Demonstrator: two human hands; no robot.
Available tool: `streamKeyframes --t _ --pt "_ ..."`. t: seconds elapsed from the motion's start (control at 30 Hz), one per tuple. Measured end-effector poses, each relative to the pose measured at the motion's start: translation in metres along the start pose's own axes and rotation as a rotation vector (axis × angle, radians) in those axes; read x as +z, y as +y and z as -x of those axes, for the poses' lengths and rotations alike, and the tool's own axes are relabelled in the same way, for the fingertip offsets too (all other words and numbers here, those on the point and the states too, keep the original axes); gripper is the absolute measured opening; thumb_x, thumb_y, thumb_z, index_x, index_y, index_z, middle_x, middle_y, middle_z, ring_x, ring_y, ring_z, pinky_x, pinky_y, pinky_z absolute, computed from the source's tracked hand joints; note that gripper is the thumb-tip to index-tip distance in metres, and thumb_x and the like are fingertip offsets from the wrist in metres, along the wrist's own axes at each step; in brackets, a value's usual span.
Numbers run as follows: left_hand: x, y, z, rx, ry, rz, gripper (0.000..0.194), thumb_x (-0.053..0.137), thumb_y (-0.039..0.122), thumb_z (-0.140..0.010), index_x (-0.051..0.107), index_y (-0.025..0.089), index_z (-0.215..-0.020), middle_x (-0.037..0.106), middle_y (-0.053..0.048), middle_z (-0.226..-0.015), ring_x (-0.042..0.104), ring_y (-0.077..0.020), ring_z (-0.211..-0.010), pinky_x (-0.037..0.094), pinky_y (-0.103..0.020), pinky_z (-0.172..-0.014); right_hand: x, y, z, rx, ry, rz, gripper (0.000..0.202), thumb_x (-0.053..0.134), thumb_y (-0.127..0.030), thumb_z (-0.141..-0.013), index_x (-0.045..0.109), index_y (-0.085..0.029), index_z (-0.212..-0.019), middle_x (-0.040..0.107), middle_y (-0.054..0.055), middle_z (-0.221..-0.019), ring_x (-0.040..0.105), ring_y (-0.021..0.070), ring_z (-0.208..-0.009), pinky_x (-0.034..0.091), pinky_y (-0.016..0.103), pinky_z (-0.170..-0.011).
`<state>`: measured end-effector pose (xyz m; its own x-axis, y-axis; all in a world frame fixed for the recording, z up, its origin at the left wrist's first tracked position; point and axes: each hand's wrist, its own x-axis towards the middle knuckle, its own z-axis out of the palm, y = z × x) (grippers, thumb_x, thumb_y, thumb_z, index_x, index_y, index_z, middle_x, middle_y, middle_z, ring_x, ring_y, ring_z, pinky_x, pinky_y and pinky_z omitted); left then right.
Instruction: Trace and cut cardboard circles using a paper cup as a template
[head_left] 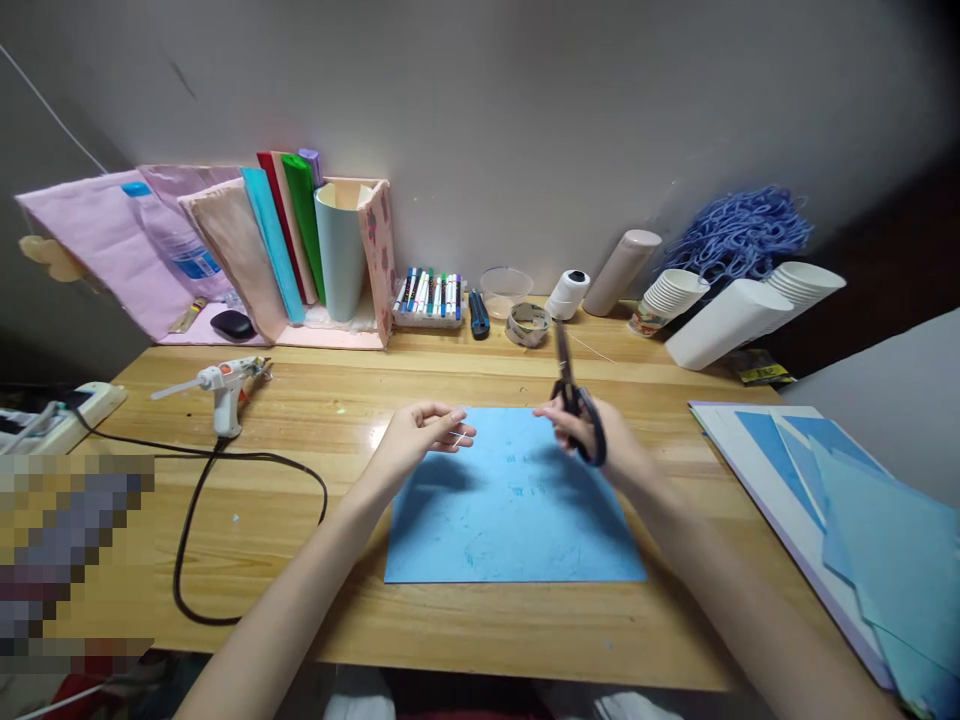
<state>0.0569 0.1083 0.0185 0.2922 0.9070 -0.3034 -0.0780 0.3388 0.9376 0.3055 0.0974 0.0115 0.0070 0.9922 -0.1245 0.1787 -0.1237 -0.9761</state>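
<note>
My right hand grips a pair of black-handled scissors, blades pointing up and away from me, above the right part of a blue sheet of paper. Over the sheet's far left corner, my left hand pinches a short, thin white thread between thumb and fingers. Faint darker marks show on the paper, which lies flat on the wooden table. Beyond the scissors stands a spool of white thread, a loose end trailing to the right.
A glue gun with a looping black cord lies left. Along the wall are a pink organizer, markers, a utility knife, a tape roll, paper cups and blue yarn. Paper sheets lie right.
</note>
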Motion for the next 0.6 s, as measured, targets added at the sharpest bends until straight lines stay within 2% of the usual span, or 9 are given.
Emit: streamKeyframes --t 0.07,0.1,0.17,0.27,0.37,0.47,0.6 --pt "0.006 -0.004 -0.001 0.034 0.003 0.032 0.035 0.073 0.043 -0.071 0.065 0.012 -0.085 0.074 -0.010 -0.081 0.070 -0.0166 -0.071 0.053 -0.024 -0.067 0.033 -0.002 0.015 0.011 -0.102 -0.113 0.042 0.074 -0.051 -0.062 0.053 -0.016 -0.071 0.063 0.003 -0.072 0.042 0.0061 -0.042 0.033 0.023 -0.040" --pt "0.009 -0.006 -0.001 0.049 0.012 0.055 0.035 0.073 0.043 -0.072 0.064 0.013 -0.086 0.074 -0.010 -0.081 0.070 -0.0167 -0.071 0.053 -0.025 -0.068 0.046 -0.001 0.019 -0.001 -0.097 -0.164 0.040 0.075 -0.048 -0.063 0.053 -0.016 -0.071 0.065 0.005 -0.079 0.041 0.0053 -0.043 0.033 0.023 -0.041" --pt "0.014 -0.011 -0.002 0.066 0.032 0.100 0.035 0.072 0.044 -0.072 0.063 0.013 -0.087 0.074 -0.009 -0.081 0.070 -0.0170 -0.072 0.053 -0.025 -0.069 0.067 0.005 0.023 -0.046 -0.016 -0.292 0.038 0.077 -0.041 -0.063 0.048 -0.017 -0.068 0.066 0.004 -0.082 0.043 0.0052 -0.045 0.036 0.023 -0.045" --pt "0.018 -0.018 -0.002 0.072 0.048 0.143 0.035 0.071 0.044 -0.073 0.063 0.013 -0.088 0.074 -0.010 -0.083 0.070 -0.0177 -0.074 0.052 -0.026 -0.070 0.082 0.013 0.021 -0.088 0.094 -0.479 0.045 0.081 -0.034 -0.058 0.039 -0.019 -0.063 0.062 -0.001 -0.070 0.048 0.0070 -0.046 0.039 0.024 -0.047" --pt "0.017 -0.022 0.000 0.071 0.046 0.164 0.034 0.069 0.044 -0.075 0.063 0.014 -0.091 0.074 -0.010 -0.086 0.070 -0.0186 -0.079 0.052 -0.027 -0.073 0.083 0.014 0.015 -0.081 0.091 -0.511 0.046 0.083 -0.030 -0.056 0.040 -0.019 -0.064 0.059 -0.004 -0.063 0.048 0.0070 -0.045 0.038 0.022 -0.045" --pt "0.015 -0.022 0.003 0.045 -0.022 0.166 0.034 0.070 0.042 -0.076 0.063 0.013 -0.092 0.074 -0.011 -0.089 0.070 -0.0196 -0.085 0.051 -0.028 -0.077 0.072 0.012 0.010 -0.109 0.061 -0.499 0.043 0.082 -0.028 -0.059 0.040 -0.019 -0.066 0.058 -0.004 -0.063 0.048 0.0065 -0.045 0.038 0.021 -0.044" --pt "0.013 -0.022 0.007 -0.013 -0.147 0.297 0.031 0.074 0.034 -0.073 0.064 0.014 -0.094 0.073 -0.010 -0.095 0.068 -0.0188 -0.090 0.049 -0.031 -0.088 0.054 0.009 0.006 -0.133 -0.102 -0.467 0.044 0.080 -0.027 -0.062 0.037 -0.019 -0.065 0.058 -0.004 -0.063 0.047 0.0061 -0.043 0.038 0.021 -0.043"
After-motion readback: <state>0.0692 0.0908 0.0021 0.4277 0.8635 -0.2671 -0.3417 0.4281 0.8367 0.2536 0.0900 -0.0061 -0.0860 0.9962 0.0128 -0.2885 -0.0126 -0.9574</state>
